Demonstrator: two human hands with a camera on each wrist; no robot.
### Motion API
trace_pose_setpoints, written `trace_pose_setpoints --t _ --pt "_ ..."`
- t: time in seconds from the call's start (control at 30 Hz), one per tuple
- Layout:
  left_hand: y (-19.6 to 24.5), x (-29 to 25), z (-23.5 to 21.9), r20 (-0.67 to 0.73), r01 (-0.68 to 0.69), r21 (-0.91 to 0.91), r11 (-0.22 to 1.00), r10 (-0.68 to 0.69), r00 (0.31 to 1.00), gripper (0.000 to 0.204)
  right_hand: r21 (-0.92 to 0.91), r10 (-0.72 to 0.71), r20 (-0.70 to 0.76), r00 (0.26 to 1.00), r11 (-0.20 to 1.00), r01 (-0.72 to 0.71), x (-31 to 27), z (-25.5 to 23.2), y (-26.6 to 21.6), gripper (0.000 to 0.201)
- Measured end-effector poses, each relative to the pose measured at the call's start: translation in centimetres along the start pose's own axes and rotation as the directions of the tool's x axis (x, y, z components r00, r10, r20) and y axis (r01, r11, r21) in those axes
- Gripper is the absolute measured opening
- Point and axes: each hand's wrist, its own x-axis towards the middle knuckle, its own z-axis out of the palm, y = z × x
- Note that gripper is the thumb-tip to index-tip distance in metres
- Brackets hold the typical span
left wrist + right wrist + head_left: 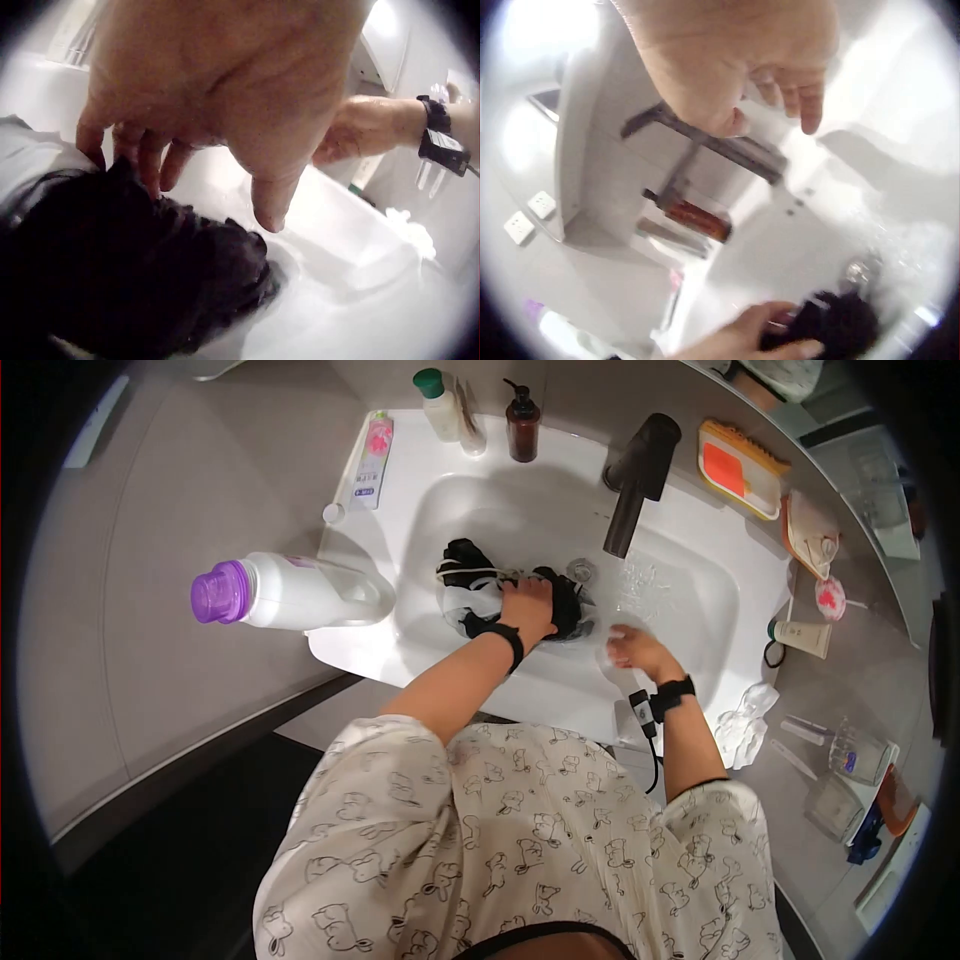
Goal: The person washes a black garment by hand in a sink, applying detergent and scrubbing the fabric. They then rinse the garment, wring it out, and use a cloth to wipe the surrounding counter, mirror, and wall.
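Wet black and white cloth [565, 600] lies bunched in the white sink basin. My left hand [528, 608] rests on the cloth from above; in the left wrist view the fingertips of that hand [217, 90] touch the dark fabric [127, 255], thumb apart from it. My right hand [642, 650] is held over the basin's right side, away from the cloth, fingers loosely bent around nothing; it also shows in the right wrist view, the hand [742, 67] being above the sink. Water ripples below the black faucet [640, 470].
A white bottle with a purple cap [310, 592] lies at the sink's left edge. Along the back rim stand a brown pump bottle [522, 426] and a green-capped bottle [438, 408]. To the right are a soap dish [738, 472], a tube [803, 638] and crumpled white material [745, 728].
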Motion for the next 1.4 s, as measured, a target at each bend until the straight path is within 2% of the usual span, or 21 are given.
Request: trace_pose_setpoints --t 0.07,0.13,0.2,0.23,0.33,0.4,0.47,0.53,0.57,0.67,0.73,0.8,0.87,0.97,1.07,1.17,1.2,1.27,1.3,1.33,1.4 --pt "-0.9 2.5 1.2 0.070 -0.061 -0.176 0.983 0.075 0.995 0.048 -0.422 -0.140 -0.002 0.990 0.898 0.126 3.4 0.9 2.2 0.047" --pt "-2.3 2.8 1.5 -0.048 -0.151 -0.324 0.934 0.143 0.989 0.040 -0.472 -0.340 -0.004 0.940 0.830 0.298 7.4 1.1 4.4 0.047" --pt "-2.5 1.8 -0.7 -0.065 -0.082 -0.665 0.742 0.052 0.997 0.039 -0.327 -0.389 0.039 0.921 0.865 0.379 6.5 2.5 2.7 0.052" --pt "-2.2 0.9 -2.4 -0.026 -0.035 -0.784 0.620 0.023 0.999 0.040 0.043 -0.208 0.011 0.978 0.977 0.207 3.5 3.7 0.4 0.056" --pt "-0.9 -2.0 -7.8 0.062 0.043 -0.980 0.193 0.090 0.994 0.022 0.428 -0.195 0.017 0.981 0.888 0.170 1.4 5.2 -0.7 0.062" --pt "-0.3 -3.7 -10.1 0.037 0.015 -0.983 0.183 0.119 0.992 0.018 0.452 -0.424 0.083 0.902 0.823 0.345 3.4 5.6 0.9 0.063" --pt "0.3 -4.8 -12.1 0.004 -0.020 -0.986 0.167 0.141 0.990 0.015 0.853 -0.450 0.080 0.889 0.493 0.173 1.3 6.7 -1.5 0.062" --pt "0.7 -5.4 -13.2 -0.056 -0.062 -0.997 0.044 0.134 0.989 0.010 0.650 -0.513 -0.007 0.858 0.650 0.394 -0.1 6.4 -2.6 0.057" --pt "0.1 -5.5 -13.3 -0.051 -0.059 -0.997 0.051 0.139 0.989 0.010 0.362 -0.583 -0.067 0.810 0.742 0.564 -0.6 6.1 -2.9 0.052" --pt "-2.9 -6.1 -13.5 -0.170 -0.128 -0.931 0.341 -0.097 0.981 0.016 0.636 -0.531 -0.203 0.823 0.567 0.523 -1.2 3.6 -2.7 0.046" --pt "-5.2 -6.4 -13.1 -0.208 -0.051 -0.902 0.428 -0.327 0.922 0.019 0.307 -0.587 -0.515 0.625 0.554 0.774 -3.5 0.8 -1.3 0.044" --pt "-7.5 -6.8 -12.5 -0.204 -0.044 -0.930 0.364 -0.414 0.887 0.019 0.402 -0.436 -0.530 0.727 0.626 0.669 -7.2 -1.4 -2.2 0.043" --pt "-8.3 -6.8 -11.7 -0.234 -0.068 -0.921 0.384 -0.404 0.884 0.020 0.496 -0.272 -0.525 0.807 0.672 0.550 -8.3 -2.7 -2.4 0.042" --pt "-8.3 -6.1 -10.5 -0.411 0.046 -0.681 0.731 -0.433 0.802 0.020 0.058 -0.488 -0.590 0.643 0.769 0.637 -7.5 -4.1 -1.7 0.043" --pt "-6.3 -3.7 -8.9 -0.489 0.114 -0.497 0.860 -0.386 0.782 0.016 0.148 -0.414 -0.760 0.502 0.642 0.752 -1.9 -3.8 -0.3 0.043" --pt "-3.4 -0.4 -5.2 -0.398 -0.024 -0.253 0.967 -0.081 0.914 0.027 -0.098 -0.484 -0.662 0.572 0.813 0.574 0.1 -1.8 -1.9 0.048" --pt "-1.4 0.1 -4.8 -0.356 -0.113 -0.150 0.982 0.053 0.933 0.034 -0.685 -0.795 -0.552 0.252 0.604 0.407 6.2 -1.2 0.2 0.049" --pt "0.6 2.2 -2.6 -0.415 -0.351 -0.128 0.927 0.271 0.868 0.053 -0.677 -0.766 -0.346 0.542 0.604 0.421 2.3 2.7 -3.1 0.059" --pt "1.8 2.5 -2.0 -0.314 -0.324 -0.053 0.945 0.292 0.903 0.058 -0.734 -0.564 -0.319 0.761 0.656 0.178 0.2 4.9 -4.0 0.072" --pt "2.6 2.7 -1.4 -0.208 -0.301 0.025 0.953 0.299 0.931 0.063 -0.802 -0.476 -0.209 0.854 0.583 0.129 0.8 5.3 -3.4 0.083" --pt "1.8 4.1 0.3 -0.107 -0.336 0.082 0.938 0.343 0.933 0.065 -0.887 -0.493 -0.211 0.844 0.460 0.047 0.4 4.9 -2.8 0.084"
